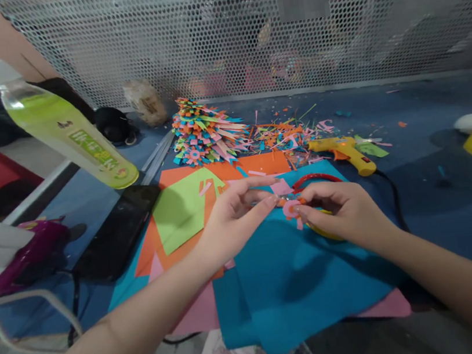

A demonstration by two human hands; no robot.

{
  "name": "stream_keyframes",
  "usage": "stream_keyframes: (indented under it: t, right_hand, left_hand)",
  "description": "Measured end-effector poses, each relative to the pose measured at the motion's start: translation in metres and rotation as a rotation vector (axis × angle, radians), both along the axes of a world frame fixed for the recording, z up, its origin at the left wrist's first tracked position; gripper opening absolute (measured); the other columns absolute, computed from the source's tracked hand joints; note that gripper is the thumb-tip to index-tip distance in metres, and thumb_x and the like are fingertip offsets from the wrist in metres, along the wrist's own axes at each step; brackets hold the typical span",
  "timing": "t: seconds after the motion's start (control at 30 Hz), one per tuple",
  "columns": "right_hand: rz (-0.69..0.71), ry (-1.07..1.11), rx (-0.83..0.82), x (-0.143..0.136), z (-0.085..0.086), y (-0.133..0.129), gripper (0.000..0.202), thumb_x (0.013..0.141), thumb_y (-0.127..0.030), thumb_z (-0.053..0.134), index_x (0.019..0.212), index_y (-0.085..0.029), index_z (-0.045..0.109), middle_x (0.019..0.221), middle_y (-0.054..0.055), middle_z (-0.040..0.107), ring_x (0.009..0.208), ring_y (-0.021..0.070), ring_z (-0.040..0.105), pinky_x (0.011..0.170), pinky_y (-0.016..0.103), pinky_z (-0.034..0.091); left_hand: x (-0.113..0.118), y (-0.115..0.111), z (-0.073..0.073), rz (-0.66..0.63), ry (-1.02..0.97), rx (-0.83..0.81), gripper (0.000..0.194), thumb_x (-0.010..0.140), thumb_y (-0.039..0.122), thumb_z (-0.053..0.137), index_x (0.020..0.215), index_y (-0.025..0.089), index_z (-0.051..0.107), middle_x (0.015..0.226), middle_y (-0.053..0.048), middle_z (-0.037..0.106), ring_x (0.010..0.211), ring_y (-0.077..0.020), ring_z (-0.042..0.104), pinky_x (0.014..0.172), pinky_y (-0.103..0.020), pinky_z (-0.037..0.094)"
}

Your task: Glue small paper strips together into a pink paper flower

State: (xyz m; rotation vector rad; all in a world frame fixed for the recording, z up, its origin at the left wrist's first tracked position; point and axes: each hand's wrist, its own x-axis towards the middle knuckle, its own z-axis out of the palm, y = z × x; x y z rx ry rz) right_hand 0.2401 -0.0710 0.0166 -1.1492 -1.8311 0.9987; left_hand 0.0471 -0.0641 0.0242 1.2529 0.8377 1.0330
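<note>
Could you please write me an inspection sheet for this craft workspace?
Surface: blue table under overlapping paper sheets.
Job's things: small pink paper flower, pinched between both hands over the teal sheet.
Clutter: pile of folded paper pieces, paper scraps, yellow glue gun, black phone, green drink bottle.
Hands: left hand and right hand both shut on the flower.
Cables: black cord from the glue gun.
Surroundings: perforated metal screen behind the table.

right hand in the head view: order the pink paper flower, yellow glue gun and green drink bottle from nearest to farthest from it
From the right hand:
1. pink paper flower, pinched at its fingertips.
2. yellow glue gun, just beyond, slightly right.
3. green drink bottle, far left.
</note>
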Motion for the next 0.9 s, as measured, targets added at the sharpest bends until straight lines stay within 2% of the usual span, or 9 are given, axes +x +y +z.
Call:
stream_keyframes:
  t: [0.43, 0.63, 0.9]
  right_hand:
    - [0.001, -0.018, 0.015, 0.0004, 0.0013, -0.0015, 0.015, 0.079, -0.033, 0.063, 0.069, -0.021, 0.064, 0.065, 0.002, 0.067, 0.059, 0.0167, 0.063, 0.053, 0.029, 0.052]
    - [0.019, -0.032, -0.002, 0.0001, 0.0021, -0.0011, 0.017, 0.079, -0.032, 0.063, 0.072, -0.017, 0.065, 0.066, 0.004, 0.068, 0.06, 0.0148, 0.063, 0.057, 0.027, 0.051]
    - [0.017, -0.052, 0.001, -0.0009, 0.0029, -0.0017, 0.018, 0.079, -0.033, 0.062, 0.07, -0.018, 0.064, 0.068, 0.003, 0.069, 0.062, 0.0156, 0.064, 0.055, 0.027, 0.053]
  left_hand:
    - [0.0004, 0.0013, -0.0015, 0.018, 0.005, -0.019, 0.03, 0.074, 0.029, 0.071, 0.099, 0.014, 0.062, 0.078, -0.005, 0.071, 0.073, -0.0138, 0.066, 0.062, -0.021, 0.049]
    - [0.0006, 0.0021, -0.0044, -0.003, 0.003, -0.014, 0.025, 0.076, 0.026, 0.069, 0.098, 0.014, 0.062, 0.086, -0.007, 0.072, 0.078, -0.0153, 0.068, 0.065, -0.022, 0.049]
    - [-0.0006, 0.0037, -0.0083, 0.002, 0.011, -0.017, 0.03, 0.072, 0.026, 0.073, 0.098, 0.016, 0.063, 0.079, -0.003, 0.071, 0.072, -0.0134, 0.066, 0.067, -0.024, 0.049]
